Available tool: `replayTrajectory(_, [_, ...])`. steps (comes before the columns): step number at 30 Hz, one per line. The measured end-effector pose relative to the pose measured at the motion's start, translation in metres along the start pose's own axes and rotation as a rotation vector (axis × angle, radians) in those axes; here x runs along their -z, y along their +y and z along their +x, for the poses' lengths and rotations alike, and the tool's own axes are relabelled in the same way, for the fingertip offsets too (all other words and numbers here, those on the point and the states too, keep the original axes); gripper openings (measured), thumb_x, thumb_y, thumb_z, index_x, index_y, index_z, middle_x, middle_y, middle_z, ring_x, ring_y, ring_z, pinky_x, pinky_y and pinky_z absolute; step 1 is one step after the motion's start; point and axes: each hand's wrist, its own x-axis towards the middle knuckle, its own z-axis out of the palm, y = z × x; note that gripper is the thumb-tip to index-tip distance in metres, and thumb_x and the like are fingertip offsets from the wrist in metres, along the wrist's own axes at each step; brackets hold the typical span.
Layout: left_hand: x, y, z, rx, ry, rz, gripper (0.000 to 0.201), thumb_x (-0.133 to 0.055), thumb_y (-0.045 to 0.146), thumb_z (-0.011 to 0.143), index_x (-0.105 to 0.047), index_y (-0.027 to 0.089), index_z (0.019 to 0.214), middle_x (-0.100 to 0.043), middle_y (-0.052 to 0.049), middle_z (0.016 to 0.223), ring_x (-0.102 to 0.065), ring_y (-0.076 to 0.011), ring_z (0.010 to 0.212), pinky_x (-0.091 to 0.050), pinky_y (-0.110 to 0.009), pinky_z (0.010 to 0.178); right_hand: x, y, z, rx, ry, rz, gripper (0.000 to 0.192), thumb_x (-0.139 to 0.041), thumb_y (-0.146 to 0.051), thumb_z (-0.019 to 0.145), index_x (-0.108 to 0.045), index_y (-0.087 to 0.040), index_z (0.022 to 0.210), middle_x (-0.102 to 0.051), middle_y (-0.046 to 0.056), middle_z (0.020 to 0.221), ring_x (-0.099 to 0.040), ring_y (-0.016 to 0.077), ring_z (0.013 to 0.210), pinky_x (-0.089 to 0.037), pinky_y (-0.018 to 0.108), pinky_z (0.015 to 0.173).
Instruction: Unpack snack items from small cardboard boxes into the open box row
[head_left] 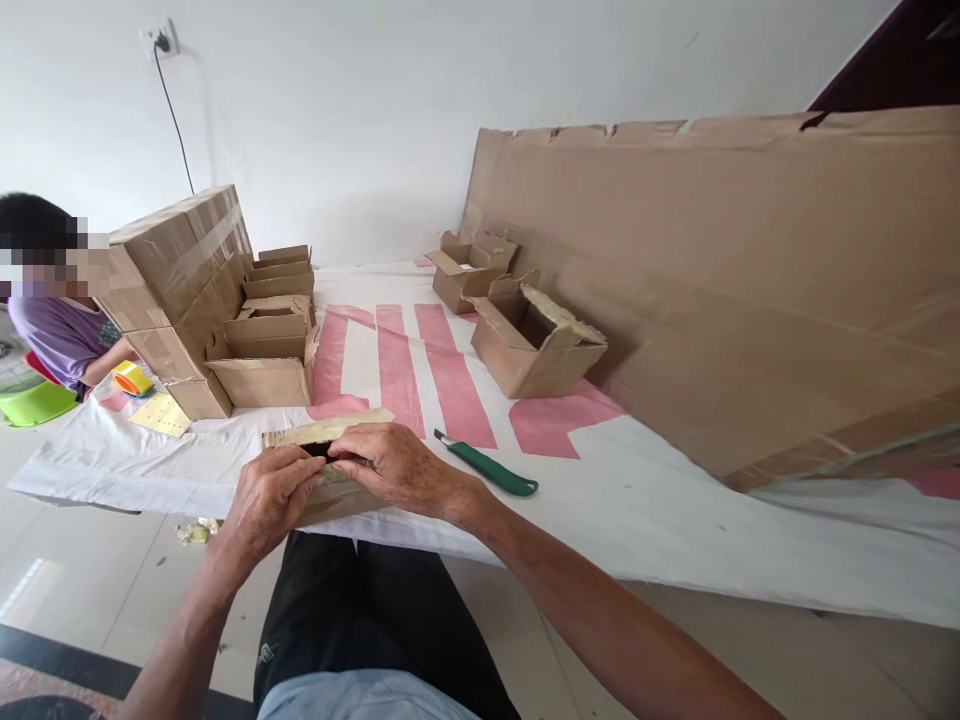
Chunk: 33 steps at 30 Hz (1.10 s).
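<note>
A small cardboard box sits at the table's front edge, close to my body, with a dark gap in its top. My left hand grips the near left side of this gap, fingers bent and pressed together. From the right, my right hand pinches the edge of the same gap, its fingertips almost meeting those of the left. A pale strip of tape or paper runs along the box's far top edge. Just right of my right hand lies a green-handled utility knife, its blade end pointing away to the left.
Two opened cardboard boxes stand beyond the knife, before a large leaning cardboard sheet. Several more open boxes adjoin a stack of taped boxes at left. Tape rolls lie near a seated person.
</note>
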Motion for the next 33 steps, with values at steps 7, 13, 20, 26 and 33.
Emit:
replayTrajectory(7, [0.003,0.008,0.007,0.062,-0.019,-0.106,0.024,-0.059,0.025,0.106,-0.082,0.022,0.099,-0.079,-0.006,0.091,-0.075,-0.0189,0.082,-0.059,-0.03,0.077,0.0,-0.002,-0.001,0.014,0.033,0.007,0.013,-0.069,-0.017,0.102,-0.08,-0.023,0.1,-0.082,0.005,0.095,-0.075,0.0205,0.088,-0.055,0.032,0.082])
replayTrajectory(13, [0.0,0.007,0.006,-0.137,0.081,0.038,0.022,-0.057,0.015,0.107,-0.078,0.019,0.113,-0.08,-0.007,0.099,-0.077,-0.0195,0.089,-0.059,-0.03,0.079,-0.002,0.002,-0.001,0.04,0.067,0.025,0.01,-0.07,-0.016,0.101,-0.078,-0.021,0.101,-0.082,0.005,0.095,-0.075,0.0206,0.087,-0.056,0.032,0.081])
replayTrajectory(20, [-0.001,0.002,0.007,-0.234,0.058,0.12,0.026,-0.054,0.014,0.109,-0.078,0.019,0.117,-0.077,-0.008,0.096,-0.075,-0.0199,0.085,-0.059,-0.029,0.075,-0.002,0.001,0.0,0.076,0.099,0.006,0.01,-0.071,-0.015,0.101,-0.078,-0.02,0.105,-0.082,0.006,0.097,-0.075,0.0206,0.088,-0.056,0.031,0.081])
replayTrajectory(26, [-0.001,0.002,0.009,-0.162,0.048,0.037,0.022,-0.057,0.015,0.108,-0.079,0.017,0.112,-0.076,-0.008,0.095,-0.075,-0.019,0.084,-0.058,-0.028,0.076,-0.007,0.007,-0.001,0.128,0.097,-0.06,0.007,-0.072,-0.019,0.102,-0.079,-0.02,0.104,-0.082,0.007,0.099,-0.076,0.022,0.094,-0.056,0.032,0.088])
replayTrajectory(33, [-0.002,0.003,0.012,-0.073,0.035,0.007,0.02,-0.058,0.017,0.107,-0.077,0.018,0.102,-0.076,-0.005,0.09,-0.073,-0.0173,0.08,-0.055,-0.027,0.074,-0.009,0.009,0.0,0.152,0.073,-0.142,0.013,-0.069,-0.022,0.105,-0.08,-0.019,0.098,-0.077,0.005,0.09,-0.07,0.0188,0.085,-0.05,0.03,0.08])
